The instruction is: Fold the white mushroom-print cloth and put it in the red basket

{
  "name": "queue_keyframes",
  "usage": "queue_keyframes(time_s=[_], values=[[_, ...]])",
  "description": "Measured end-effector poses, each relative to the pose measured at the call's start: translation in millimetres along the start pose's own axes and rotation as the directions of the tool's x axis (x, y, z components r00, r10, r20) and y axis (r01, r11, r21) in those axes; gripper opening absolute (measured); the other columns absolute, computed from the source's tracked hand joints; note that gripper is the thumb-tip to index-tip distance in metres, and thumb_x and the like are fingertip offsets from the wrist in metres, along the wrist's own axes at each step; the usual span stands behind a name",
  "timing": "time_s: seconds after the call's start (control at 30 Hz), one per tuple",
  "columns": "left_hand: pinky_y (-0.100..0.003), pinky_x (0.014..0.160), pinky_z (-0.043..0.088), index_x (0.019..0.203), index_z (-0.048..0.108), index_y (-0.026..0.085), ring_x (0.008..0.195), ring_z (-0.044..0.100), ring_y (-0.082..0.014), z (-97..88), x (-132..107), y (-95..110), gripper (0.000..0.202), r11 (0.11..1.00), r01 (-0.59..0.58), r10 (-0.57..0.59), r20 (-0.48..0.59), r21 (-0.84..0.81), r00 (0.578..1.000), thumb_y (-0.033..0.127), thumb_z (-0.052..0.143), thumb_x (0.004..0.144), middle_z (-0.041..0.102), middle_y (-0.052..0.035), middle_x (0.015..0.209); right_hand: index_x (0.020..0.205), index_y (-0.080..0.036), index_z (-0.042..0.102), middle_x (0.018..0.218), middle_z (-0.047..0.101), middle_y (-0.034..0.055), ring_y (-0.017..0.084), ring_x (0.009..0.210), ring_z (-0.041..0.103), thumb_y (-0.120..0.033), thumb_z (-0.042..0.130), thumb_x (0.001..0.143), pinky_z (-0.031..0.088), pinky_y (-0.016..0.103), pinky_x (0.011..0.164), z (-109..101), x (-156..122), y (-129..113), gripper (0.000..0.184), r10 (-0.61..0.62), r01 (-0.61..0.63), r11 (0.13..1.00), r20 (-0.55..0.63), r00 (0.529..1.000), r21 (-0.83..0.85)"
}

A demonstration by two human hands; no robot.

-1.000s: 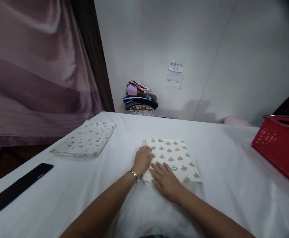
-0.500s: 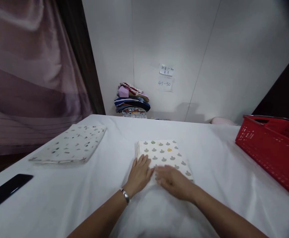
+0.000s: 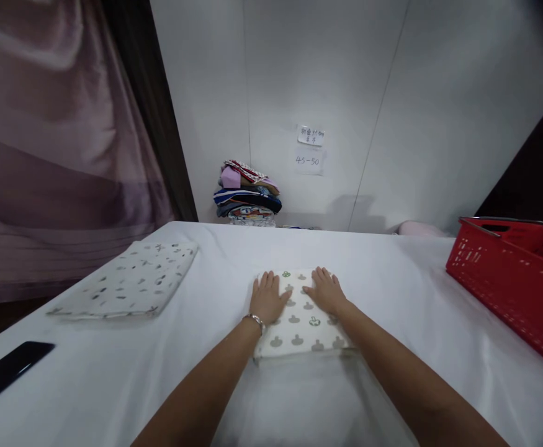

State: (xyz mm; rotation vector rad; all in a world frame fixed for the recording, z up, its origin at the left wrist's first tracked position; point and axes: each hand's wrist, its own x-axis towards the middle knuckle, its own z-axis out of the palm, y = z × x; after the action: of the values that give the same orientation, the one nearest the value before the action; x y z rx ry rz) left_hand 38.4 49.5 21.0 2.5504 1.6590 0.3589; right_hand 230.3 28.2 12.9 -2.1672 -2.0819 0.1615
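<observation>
At the left edge of the table [image 3: 215,385], which wears a white cover, lies a flat black slab [image 3: 13,369], cut off by the picture's border. Further up that edge, close to the far left corner, a folded cloth with small leaf-like marks [image 3: 129,282] rests flat and untouched. Beyond the far edge a stack of folded textiles [image 3: 247,192] stands by the wall.

The left hand [image 3: 267,304] has slid toward the far edge since half a second ago; it now lies palm down, thumb out, on the far left part of the mushroom-print cloth [image 3: 299,323], pressing flat and gripping nothing. This cloth lies mid-table, well short of the far edge. It is cream, folded into a flat rectangle, with rows of grey mushroom shapes and a few green outlined ones; its near edge, partly behind the hands earlier, now shows as a nearly straight line. Most of the visible print lies between the two hands and on the near side of them.

The right hand [image 3: 327,292] was blurred over the near part earlier; now it rests on the cloth's far right part, fingers extended, likewise grasping nothing. Toward the table's right side stands a red basket [image 3: 508,292], well apart from the cloth.
</observation>
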Motion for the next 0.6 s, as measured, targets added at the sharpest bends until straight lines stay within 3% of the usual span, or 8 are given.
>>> queue_keyframes(time_s=[0.1,0.2,0.33,0.47,0.6], values=[[-0.045,0.112,0.012,0.138,0.035,0.010,0.138,0.016,-0.0257,18.4,4.6,-8.9,0.069,1.000,0.021,-0.021,-0.001,0.017,1.000,0.056,0.024,0.089,0.025,-0.0123,0.148,0.143,-0.011,0.026,0.151,0.016,0.0124,0.026,0.139,0.008,-0.056,0.023,0.091,0.009,0.047,0.109,11.9,1.0,7.9,0.069,-0.040,0.040,0.999,-0.026,0.999,-0.023],[-0.045,0.112,0.011,0.139,0.033,0.011,0.139,0.015,-0.0254,24.9,2.2,-12.7,0.070,1.000,0.023,-0.023,-0.008,0.018,1.000,0.057,0.023,0.088,0.024,-0.0113,0.149,0.143,-0.010,0.026,0.151,0.016,0.0124,0.026,0.139,0.008,-0.056,0.023,0.090,0.009,0.047,0.109,19.0,0.7,11.1,0.070,-0.046,0.045,0.999,-0.040,0.998,-0.025],[-0.050,0.109,0.015,0.139,0.034,0.015,0.139,0.014,-0.0263,22.2,1.6,-10.2,0.066,0.998,0.036,-0.035,0.008,-0.043,0.999,0.057,0.025,0.088,0.023,-0.0111,0.149,0.142,-0.012,0.027,0.151,0.017,0.0128,0.027,0.139,0.008,-0.055,0.026,0.090,0.009,0.048,0.109,15.9,2.7,10.1,0.068,-0.054,0.055,0.998,-0.044,0.998,0.015],[-0.055,0.107,0.017,0.137,0.036,0.017,0.139,0.014,-0.0271,15.4,4.6,-8.3,0.062,0.991,0.044,-0.039,0.038,-0.124,0.999,0.054,0.032,0.087,0.023,-0.0116,0.150,0.138,-0.014,0.036,0.150,0.021,0.0125,0.027,0.139,0.010,-0.053,0.035,0.089,0.011,0.047,0.110,0.8,-0.3,12.4,0.063,-0.049,0.048,0.986,0.001,0.999,0.161],[-0.050,0.108,0.020,0.133,0.040,0.019,0.139,0.014,-0.0248,8.3,0.8,-16.0,0.056,0.968,0.033,-0.018,0.063,-0.249,0.998,0.050,0.038,0.087,0.022,-0.0094,0.150,0.140,-0.012,0.032,0.151,0.016,0.0125,0.023,0.139,0.011,-0.050,0.041,0.087,0.017,0.037,0.112,-7.3,-29.4,26.6,0.066,0.049,-0.056,0.934,0.031,0.998,0.352]])
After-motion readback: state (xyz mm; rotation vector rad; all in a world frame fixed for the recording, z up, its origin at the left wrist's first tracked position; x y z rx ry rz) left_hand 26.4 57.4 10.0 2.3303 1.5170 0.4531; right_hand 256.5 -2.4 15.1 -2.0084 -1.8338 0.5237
